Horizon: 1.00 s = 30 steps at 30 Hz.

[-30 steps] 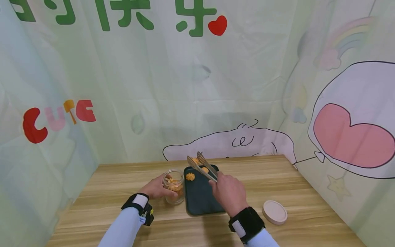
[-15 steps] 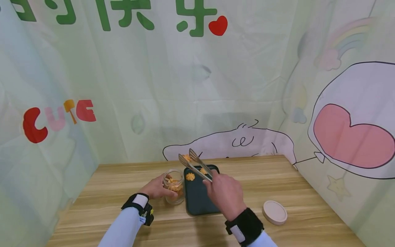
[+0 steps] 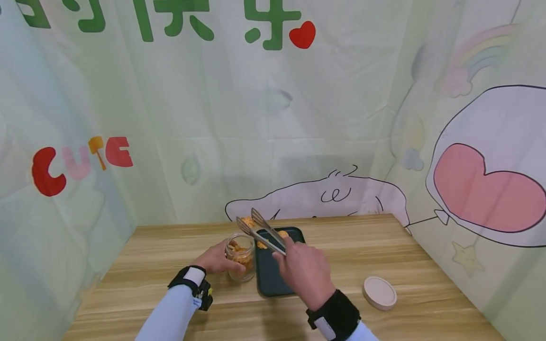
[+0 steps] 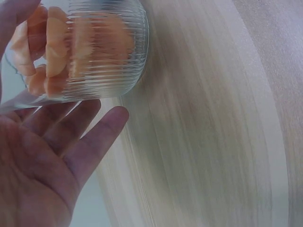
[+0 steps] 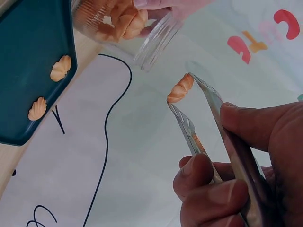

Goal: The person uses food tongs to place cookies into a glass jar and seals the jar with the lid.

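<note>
A glass jar (image 3: pixel 241 271) of orange cookies stands on the wooden table, its mouth uncovered. My left hand (image 3: pixel 213 258) holds it round the side, the thumb in front; the left wrist view has the fingers (image 4: pixel 90 142) along the ribbed glass (image 4: pixel 137 52). In my right hand (image 3: pixel 308 272) is a pair of metal tongs (image 3: pixel 273 241), gripped between thumb and fingers. Their tips pinch one swirled cookie (image 5: pixel 181 88), raised just behind the jar's rim in the head view. Two more cookies, one of them this cookie (image 5: pixel 60 68), lie on the dark tray (image 3: pixel 273 279).
The tray touches or nearly meets the jar's right side. A pale round lid (image 3: pixel 380 293) lies at the right of the table (image 3: pixel 170 237). A printed cloth (image 3: pixel 213 118) hangs behind the table and along both sides.
My right hand has carried the tongs and the pinched cookie leftward, from above the tray's far end to behind the jar. The left hand and jar have stayed put.
</note>
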{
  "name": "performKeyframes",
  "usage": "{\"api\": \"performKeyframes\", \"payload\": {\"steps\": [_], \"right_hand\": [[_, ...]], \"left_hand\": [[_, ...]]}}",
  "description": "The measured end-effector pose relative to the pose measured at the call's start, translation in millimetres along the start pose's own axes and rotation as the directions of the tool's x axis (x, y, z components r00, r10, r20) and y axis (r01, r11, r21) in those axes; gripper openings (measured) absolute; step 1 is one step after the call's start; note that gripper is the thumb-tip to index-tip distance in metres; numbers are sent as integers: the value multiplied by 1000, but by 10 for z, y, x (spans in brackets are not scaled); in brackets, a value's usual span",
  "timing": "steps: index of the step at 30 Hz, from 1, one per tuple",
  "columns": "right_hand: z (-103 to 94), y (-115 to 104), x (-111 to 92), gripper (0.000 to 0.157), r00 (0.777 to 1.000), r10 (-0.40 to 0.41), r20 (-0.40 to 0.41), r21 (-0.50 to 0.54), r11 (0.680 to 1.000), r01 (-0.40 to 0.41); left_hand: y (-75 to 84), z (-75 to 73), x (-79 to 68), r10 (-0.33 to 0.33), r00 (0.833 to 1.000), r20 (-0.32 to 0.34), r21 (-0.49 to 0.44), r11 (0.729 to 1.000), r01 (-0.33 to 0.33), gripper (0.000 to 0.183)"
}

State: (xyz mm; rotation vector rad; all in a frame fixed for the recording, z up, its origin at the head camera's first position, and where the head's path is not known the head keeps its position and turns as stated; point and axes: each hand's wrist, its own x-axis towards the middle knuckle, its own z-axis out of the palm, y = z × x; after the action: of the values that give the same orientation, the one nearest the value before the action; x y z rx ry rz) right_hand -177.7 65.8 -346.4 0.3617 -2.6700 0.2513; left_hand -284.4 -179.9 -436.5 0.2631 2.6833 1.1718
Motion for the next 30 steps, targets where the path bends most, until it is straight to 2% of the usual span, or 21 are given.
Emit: {"api": "performKeyframes", "payload": {"steps": [8,11,17,30], "right_hand": [[-7,-30,-1,44,1000,0,24,4,1000,0],[-8,-24,-5,45,1000,3,24,21,1000,-4],[-16,6,-2,45,999,18,32,40,999,-20],[46,89,20,45,998,45,36,25,999,-46]], "left_hand": [[22,-6,-19,21,1000,-15,20,1000,-21,70],[29,-3,-25,25,1000,-14,10,1000,-25,75],[38,0,-25,-5,1000,-4,-26,1000,5,78],[-40,10,35,14,1000,-1,-30,999,-14,77]]}}
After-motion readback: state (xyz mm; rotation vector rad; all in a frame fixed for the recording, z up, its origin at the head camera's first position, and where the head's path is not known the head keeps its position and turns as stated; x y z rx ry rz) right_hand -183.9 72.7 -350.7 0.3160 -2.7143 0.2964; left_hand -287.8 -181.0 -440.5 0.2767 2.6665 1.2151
